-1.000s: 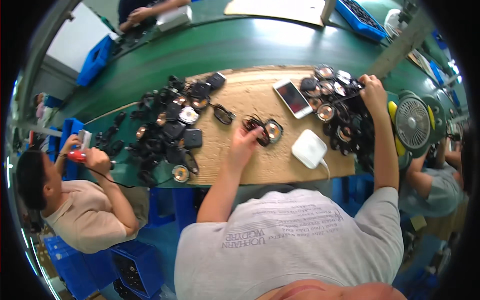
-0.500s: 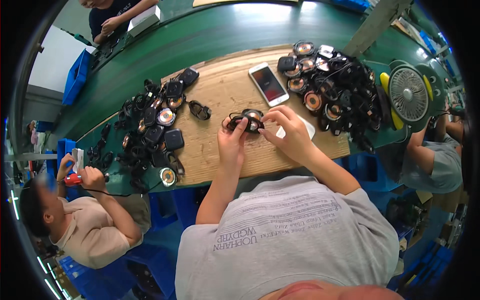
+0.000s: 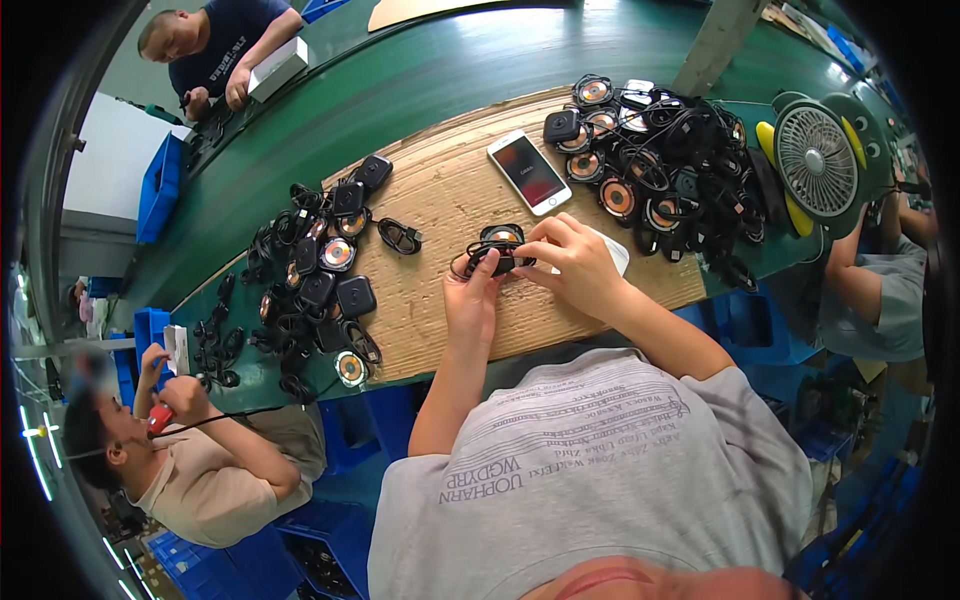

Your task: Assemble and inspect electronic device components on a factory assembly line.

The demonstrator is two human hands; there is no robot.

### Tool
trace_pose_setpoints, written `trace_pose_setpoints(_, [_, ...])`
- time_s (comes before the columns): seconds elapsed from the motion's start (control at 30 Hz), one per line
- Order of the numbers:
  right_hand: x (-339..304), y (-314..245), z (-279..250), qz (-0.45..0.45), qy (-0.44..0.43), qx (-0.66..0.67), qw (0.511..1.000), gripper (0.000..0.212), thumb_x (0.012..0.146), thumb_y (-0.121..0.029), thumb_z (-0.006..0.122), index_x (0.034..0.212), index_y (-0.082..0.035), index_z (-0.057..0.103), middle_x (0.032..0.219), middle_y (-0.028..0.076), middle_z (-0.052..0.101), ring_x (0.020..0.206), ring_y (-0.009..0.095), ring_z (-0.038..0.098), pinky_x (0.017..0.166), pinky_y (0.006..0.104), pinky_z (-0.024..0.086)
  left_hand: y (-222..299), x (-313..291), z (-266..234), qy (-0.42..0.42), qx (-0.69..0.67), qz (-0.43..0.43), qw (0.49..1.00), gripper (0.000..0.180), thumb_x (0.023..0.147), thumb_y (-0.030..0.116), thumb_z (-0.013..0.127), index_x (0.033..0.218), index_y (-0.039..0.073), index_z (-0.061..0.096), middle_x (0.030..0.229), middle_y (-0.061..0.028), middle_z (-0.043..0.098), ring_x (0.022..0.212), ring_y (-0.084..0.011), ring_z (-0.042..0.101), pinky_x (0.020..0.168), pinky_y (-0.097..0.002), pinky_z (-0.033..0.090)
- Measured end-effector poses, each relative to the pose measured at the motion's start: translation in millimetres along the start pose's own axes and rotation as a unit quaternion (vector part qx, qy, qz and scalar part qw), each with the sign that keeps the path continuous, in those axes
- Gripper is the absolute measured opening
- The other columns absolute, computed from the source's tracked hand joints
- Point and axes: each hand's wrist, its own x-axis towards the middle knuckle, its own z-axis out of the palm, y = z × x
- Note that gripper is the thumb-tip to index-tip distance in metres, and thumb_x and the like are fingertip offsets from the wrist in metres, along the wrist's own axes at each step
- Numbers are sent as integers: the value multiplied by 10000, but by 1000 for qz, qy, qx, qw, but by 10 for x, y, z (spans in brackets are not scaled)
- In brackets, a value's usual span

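A small black charging pad (image 3: 503, 233) with its black cable coiled against it is held above the cardboard, its orange, ring-marked face partly showing. My left hand (image 3: 474, 305) grips the pad and cable from the near left, thumb on top. From the right, my right hand (image 3: 582, 262) closes its fingertips on the coil's edge; exactly which strand they pinch is hidden. Under and beside my right hand lies a flat white pad (image 3: 614, 258), partly covered. Just beyond the hands, a white-framed phone (image 3: 528, 172) rests face up with its screen lit.
Heaps of similar pads and cables lie left (image 3: 320, 258) and right (image 3: 645, 165) on the cardboard sheet (image 3: 440, 315). One cable bundle (image 3: 399, 236) sits apart. A fan (image 3: 817, 160) stands far right. Co-workers sit left, right and across the green table (image 3: 420, 80).
The pad and coiled cable have turned in my hands, and my right fingers have closed in on the coil. The whole view has shifted slightly. The co-worker at left has raised a red tool.
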Motion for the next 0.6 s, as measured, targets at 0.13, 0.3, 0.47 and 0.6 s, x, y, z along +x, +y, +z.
trace_pose_setpoints(0.13, [14,21,-1,-40,0,15,999,187,736,-208,771,893,-137,701,908,0,599,786,181,555,692,299,470,22,11,-30,-19,30,-32,999,164,909,65,660,1066,19,641,961,-75,681,826,-121,637,735,-216,519])
trace_pose_setpoints(0.3, [28,37,12,-55,23,-16,998,186,741,-198,758,908,-135,704,920,4,601,783,179,554,693,298,469,15,-5,-39,-49,51,-50,996,204,931,99,634,1115,12,620,1007,-85,675,876,-121,631,759,-223,517])
trace_pose_setpoints(0.47, [13,82,26,-75,10,-35,997,192,744,-204,750,918,-135,706,929,8,603,795,180,551,709,301,465,-27,-2,-143,-58,59,-49,995,256,953,117,591,1181,2,595,1067,-99,665,938,-148,627,802,-252,515])
trace_pose_setpoints(0.6, [46,73,-13,-86,-13,-58,994,202,742,-212,748,924,-133,707,934,9,603,813,180,551,729,303,464,-6,-7,-179,-81,29,-57,995,310,955,134,564,1223,-21,577,1154,-130,656,976,-194,631,860,-301,508])
